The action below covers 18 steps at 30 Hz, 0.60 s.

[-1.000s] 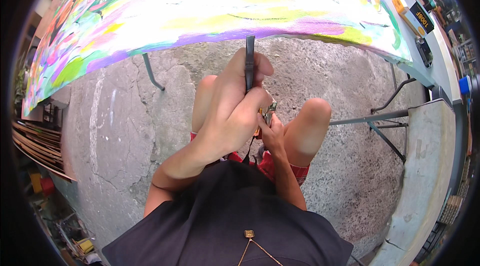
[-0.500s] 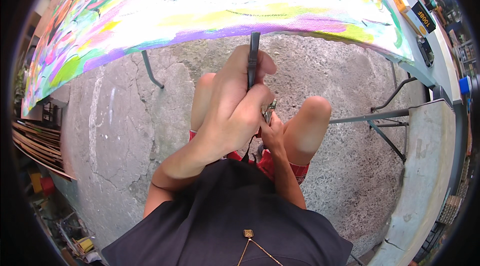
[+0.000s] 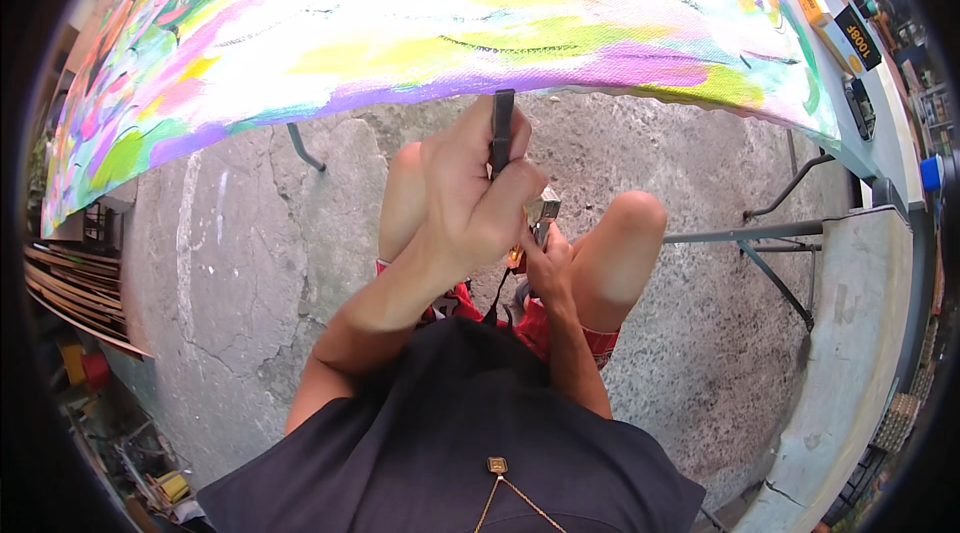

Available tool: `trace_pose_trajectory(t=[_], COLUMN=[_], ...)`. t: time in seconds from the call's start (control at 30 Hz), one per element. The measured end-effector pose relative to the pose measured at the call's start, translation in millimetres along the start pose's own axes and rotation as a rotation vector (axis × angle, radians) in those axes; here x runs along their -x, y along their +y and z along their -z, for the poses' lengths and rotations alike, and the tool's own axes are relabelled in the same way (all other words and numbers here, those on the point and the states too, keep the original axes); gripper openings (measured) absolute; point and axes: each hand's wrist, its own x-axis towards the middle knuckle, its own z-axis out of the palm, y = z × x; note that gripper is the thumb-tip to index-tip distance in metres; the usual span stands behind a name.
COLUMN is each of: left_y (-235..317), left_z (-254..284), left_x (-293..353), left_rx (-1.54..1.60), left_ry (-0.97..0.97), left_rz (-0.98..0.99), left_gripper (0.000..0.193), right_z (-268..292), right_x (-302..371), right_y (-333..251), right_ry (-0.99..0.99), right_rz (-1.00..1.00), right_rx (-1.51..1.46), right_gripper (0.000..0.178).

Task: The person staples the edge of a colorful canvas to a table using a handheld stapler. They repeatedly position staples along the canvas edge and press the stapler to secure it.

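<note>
My left hand (image 3: 480,188) is closed around a dark metal tool (image 3: 503,133) that looks like pliers seen edge-on. The tool's tip meets the lower purple edge of a big, brightly painted canvas (image 3: 400,53). Below and partly behind it, between my knees, my right hand (image 3: 550,268) grips what looks like a staple gun (image 3: 549,208) with a metal nose and an orange-red part. My left hand hides some of that tool. The canvas lies on a table, its front edge overhanging the legs.
On the right stand a pale table (image 3: 885,103) with yellow and black boxes (image 3: 857,37) and a worn bench (image 3: 850,333). Metal table legs (image 3: 790,168) reach the cracked concrete floor (image 3: 240,263). Stacked wooden strips (image 3: 75,298) lie at the left.
The canvas edge sits slightly lower in view. My left hand's tool now meets that edge lower down. My right hand's tool shows more of its metal nose and orange part.
</note>
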Motion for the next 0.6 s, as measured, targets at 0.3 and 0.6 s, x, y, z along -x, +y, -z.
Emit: trace_pose_trajectory(t=[0.3,0.6], left_y=[-28.8,-39.9], left_z=[22.4,28.3], left_x=[-17.2,-37.1], left_rx=[-0.175,-0.192], left_ry=[-0.130,-0.232], left_rz=[-0.302,-0.610], left_gripper=[0.018,0.031], right_z=[12.0,8.6], right_x=[12.4,58.9], right_y=[-32.3,-130.3], right_ry=[0.076,0.162], right_rz=[0.054,0.607], right_rx=[-0.048,0.104], right_gripper=[0.026,0.026])
